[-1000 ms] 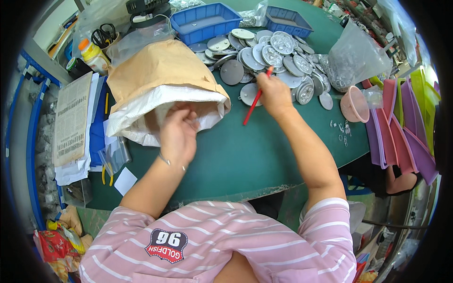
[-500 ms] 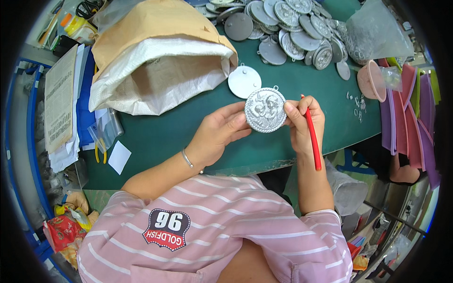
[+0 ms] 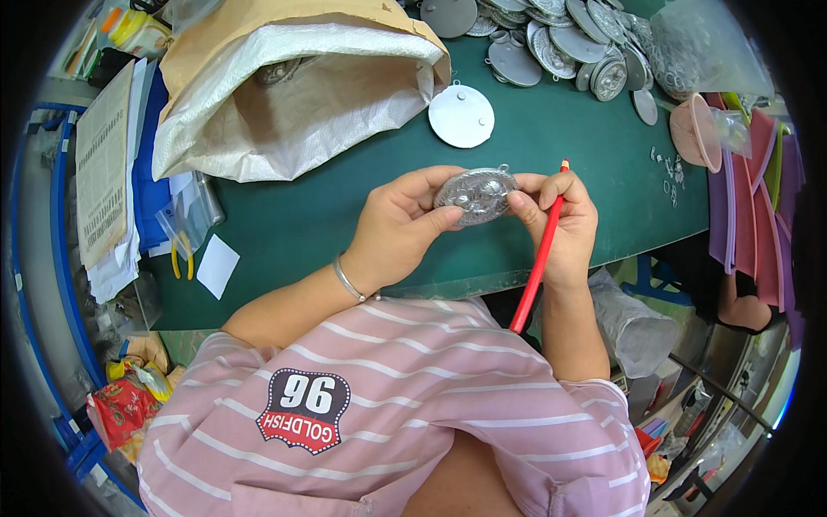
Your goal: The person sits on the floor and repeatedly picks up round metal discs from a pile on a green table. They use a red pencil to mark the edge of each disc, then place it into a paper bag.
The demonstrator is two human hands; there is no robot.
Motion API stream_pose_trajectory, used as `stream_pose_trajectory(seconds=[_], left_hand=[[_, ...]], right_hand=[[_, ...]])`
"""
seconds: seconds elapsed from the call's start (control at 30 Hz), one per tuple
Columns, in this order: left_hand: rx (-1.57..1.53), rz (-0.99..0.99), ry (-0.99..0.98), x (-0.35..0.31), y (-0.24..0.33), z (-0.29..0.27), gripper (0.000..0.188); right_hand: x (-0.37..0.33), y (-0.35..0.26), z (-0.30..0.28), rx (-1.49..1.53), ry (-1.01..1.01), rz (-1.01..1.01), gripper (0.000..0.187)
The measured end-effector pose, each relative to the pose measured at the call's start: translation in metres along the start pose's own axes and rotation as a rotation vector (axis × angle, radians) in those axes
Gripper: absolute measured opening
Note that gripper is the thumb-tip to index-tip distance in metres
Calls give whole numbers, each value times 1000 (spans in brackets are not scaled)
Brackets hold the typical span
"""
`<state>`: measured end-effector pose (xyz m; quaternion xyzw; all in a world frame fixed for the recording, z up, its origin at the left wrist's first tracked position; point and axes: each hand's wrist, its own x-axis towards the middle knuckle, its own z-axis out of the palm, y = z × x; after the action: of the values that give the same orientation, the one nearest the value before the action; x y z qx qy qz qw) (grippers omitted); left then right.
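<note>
Nearest, a striped shirt (image 3: 301, 470) is filling the lower view. Just past it, the left hand's (image 3: 398, 222) grip is pinching the left edge of a silvery medallion (image 3: 476, 198) between thumb and fingers; the right hand's (image 3: 564, 215) grip is pressing its right edge and clasping a red pencil (image 3: 541, 258). The medallion is sitting tilted between them above the bench (image 3: 284, 220). Beyond, a pale disc (image 3: 462, 117) is lying near an open paper sack (image 3: 207, 39). Farther right, a pink cup (image 3: 698, 133) is resting near a heap of discs (image 3: 577, 43).
</note>
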<state>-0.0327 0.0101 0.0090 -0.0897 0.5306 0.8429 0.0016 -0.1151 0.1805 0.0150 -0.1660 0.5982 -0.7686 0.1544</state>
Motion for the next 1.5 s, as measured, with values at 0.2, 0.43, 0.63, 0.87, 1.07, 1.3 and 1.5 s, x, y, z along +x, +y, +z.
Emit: stream_pose_trajectory(seconds=[0.2, 0.43, 0.63, 0.87, 1.07, 1.3, 1.5], left_hand=[[181, 103, 21, -3, 1, 1, 28], [293, 54, 9, -2, 3, 0, 22], [433, 68, 80, 2, -4, -3, 11], [510, 117, 73, -1, -6, 1, 9], [601, 93, 127, -1, 0, 1, 5], [496, 86, 169, 2, -5, -2, 8], [464, 57, 172, 4, -7, -4, 10]], right_hand=[[-1, 0, -1, -76, -26, -3, 24], [-3, 4, -1, -185, -89, -15, 21], [-4, -17, 10, -432, 121, -88, 24], [-20, -22, 17, -291, 169, -391, 8], [-19, -16, 15, -409, 180, -377, 11], [-16, -10, 14, -477, 154, -447, 12], [-9, -2, 18, -521, 115, -533, 11]])
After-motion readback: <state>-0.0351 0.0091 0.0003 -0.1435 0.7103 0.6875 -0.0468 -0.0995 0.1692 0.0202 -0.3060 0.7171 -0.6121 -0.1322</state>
